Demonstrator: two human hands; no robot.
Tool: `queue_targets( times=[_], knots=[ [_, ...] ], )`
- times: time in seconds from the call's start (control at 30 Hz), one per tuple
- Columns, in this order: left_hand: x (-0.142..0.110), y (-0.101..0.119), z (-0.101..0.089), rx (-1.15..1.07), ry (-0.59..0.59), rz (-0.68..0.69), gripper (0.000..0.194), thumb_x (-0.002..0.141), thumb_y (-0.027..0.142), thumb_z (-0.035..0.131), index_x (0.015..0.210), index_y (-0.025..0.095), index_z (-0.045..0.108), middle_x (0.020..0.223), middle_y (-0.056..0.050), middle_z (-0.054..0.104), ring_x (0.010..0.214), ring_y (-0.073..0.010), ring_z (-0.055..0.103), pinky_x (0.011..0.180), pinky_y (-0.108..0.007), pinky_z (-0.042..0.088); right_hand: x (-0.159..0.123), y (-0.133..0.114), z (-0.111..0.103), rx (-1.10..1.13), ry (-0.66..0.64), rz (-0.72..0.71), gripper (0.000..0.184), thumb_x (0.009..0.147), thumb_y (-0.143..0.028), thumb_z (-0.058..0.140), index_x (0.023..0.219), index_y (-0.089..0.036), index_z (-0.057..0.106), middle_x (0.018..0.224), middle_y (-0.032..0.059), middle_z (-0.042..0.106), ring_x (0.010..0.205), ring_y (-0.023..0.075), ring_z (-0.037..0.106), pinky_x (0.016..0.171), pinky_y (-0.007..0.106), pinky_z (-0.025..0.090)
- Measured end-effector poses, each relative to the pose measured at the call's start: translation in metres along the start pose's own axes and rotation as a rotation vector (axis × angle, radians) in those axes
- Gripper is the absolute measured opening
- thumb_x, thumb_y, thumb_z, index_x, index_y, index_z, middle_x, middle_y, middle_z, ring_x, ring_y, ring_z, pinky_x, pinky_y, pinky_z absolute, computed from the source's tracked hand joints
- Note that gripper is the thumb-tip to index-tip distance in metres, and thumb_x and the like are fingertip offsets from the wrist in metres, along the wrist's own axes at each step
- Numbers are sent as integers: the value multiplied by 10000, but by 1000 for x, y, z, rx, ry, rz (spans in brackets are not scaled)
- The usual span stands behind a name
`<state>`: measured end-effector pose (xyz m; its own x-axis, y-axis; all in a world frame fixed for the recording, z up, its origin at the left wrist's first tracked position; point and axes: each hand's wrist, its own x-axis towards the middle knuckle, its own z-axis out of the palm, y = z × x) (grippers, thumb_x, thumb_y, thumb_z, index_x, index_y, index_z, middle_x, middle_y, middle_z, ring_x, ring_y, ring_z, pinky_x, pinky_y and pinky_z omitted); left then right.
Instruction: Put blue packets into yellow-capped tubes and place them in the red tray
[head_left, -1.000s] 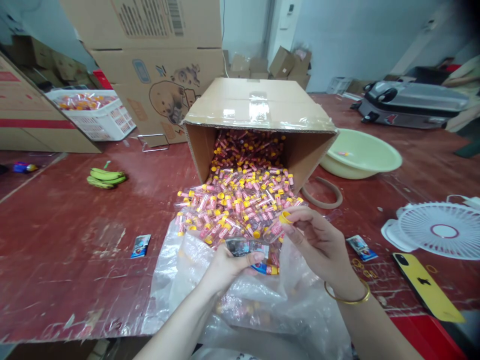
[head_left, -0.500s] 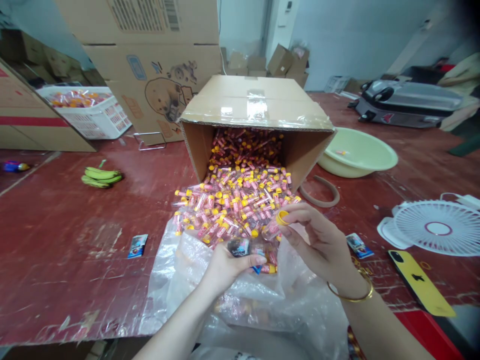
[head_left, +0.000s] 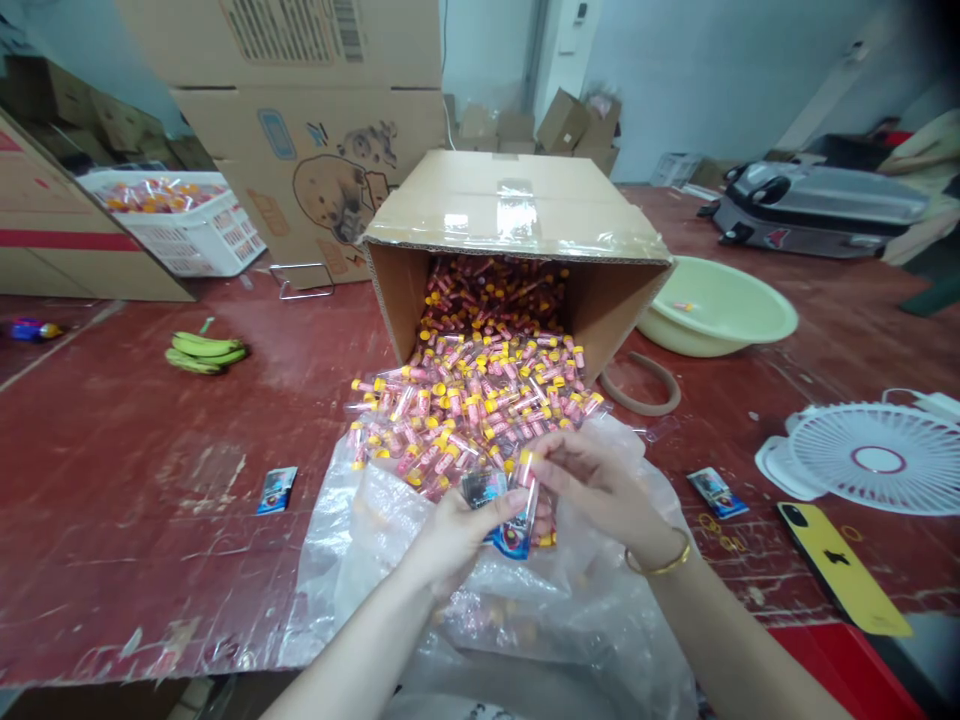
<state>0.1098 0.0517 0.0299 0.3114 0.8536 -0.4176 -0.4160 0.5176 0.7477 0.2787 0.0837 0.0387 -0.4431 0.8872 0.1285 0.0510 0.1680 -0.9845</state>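
Observation:
My left hand (head_left: 454,535) is closed on a small blue and dark sachet (head_left: 513,540), thumb across its front. My right hand (head_left: 604,495) pinches a clear plastic tube by its yellow cap (head_left: 527,462). That tube stands nearly upright against the sachet, its lower part beside my left thumb. Just beyond my hands, a heap of small yellow-capped tubes with pink labels (head_left: 472,405) spills from a cardboard box (head_left: 510,205) lying on its side. Under the heap and my forearms spreads a clear plastic sheet (head_left: 360,580).
Single sachets lie at left (head_left: 277,490) and right (head_left: 717,492). A pale green basin (head_left: 720,335), a brown tape ring (head_left: 641,405), a white fan (head_left: 877,460) and a yellow phone (head_left: 844,570) sit rightward. Bananas (head_left: 205,352) and a white basket (head_left: 210,240) are at left.
My right hand has moved left and slightly down, bringing its tube from a tilt to nearly upright against the sachet. More of the sachet's blue front shows in my left hand.

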Motion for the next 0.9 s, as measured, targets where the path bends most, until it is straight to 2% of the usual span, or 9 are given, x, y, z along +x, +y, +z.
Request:
queue_targets(
  times=[0.07,0.13,0.17,0.3,0.37,0.57,0.7,0.8,0.9],
  knots=[
    [1,0,6,-66,36,-38,386,669,371,791,926,101,692,733,-84,705,632,-170,654,628,-274,531,-9,8,12,57,-43,48,415,725,-313,748,1045,-250,492,965,31,600,859,170,625,682,291,569],
    [2,0,10,-101,56,-67,422,664,377,796,959,98,682,745,-97,714,631,-172,660,620,-272,540,-18,13,24,98,-43,101,705,614,-225,824,1157,-283,379,1059,39,576,916,183,633,700,290,584],
    [3,0,11,-112,57,-75,430,665,388,793,960,97,679,739,-98,715,623,-174,660,620,-277,545,-21,15,29,107,-20,123,753,608,-182,817,1177,-292,337,1074,39,566,927,183,637,705,290,588],
    [2,-4,11,-79,8,-34,370,650,354,811,888,97,692,724,-87,712,619,-158,654,648,-256,534,-25,18,39,34,143,70,603,670,-100,707,1112,-282,338,1031,29,536,836,149,634,621,245,569],
    [2,-5,9,-52,-11,-9,318,642,323,821,827,96,698,707,-76,704,626,-148,646,653,-240,521,-25,21,39,-4,178,19,584,669,-92,691,1101,-277,346,1037,35,511,830,148,617,607,241,554],
    [0,-5,14,-71,4,36,260,629,285,831,783,119,704,658,-26,675,623,-123,615,632,-215,497,-31,31,38,-33,216,-74,631,642,-83,692,1138,-269,349,1102,59,461,1008,207,573,801,330,541],
    [0,-9,17,-71,21,57,289,632,286,829,848,134,710,763,-35,710,675,-125,630,674,-222,501,-33,34,35,-95,251,-83,651,637,-102,696,1164,-260,348,1121,67,467,1038,217,564,851,348,523],
    [2,-12,19,-30,16,77,345,616,292,839,890,126,711,812,-55,726,716,-144,647,717,-234,509,-34,29,36,-144,265,-54,689,637,-134,712,1196,-254,327,1123,71,498,990,209,586,836,347,525],
    [5,-13,19,-2,54,61,402,650,375,806,947,124,706,852,-79,734,792,-186,671,736,-258,531,-39,16,29,-273,315,-56,688,622,-197,757,1176,-244,352,1127,73,509,1013,221,567,882,370,496]
  ],
)
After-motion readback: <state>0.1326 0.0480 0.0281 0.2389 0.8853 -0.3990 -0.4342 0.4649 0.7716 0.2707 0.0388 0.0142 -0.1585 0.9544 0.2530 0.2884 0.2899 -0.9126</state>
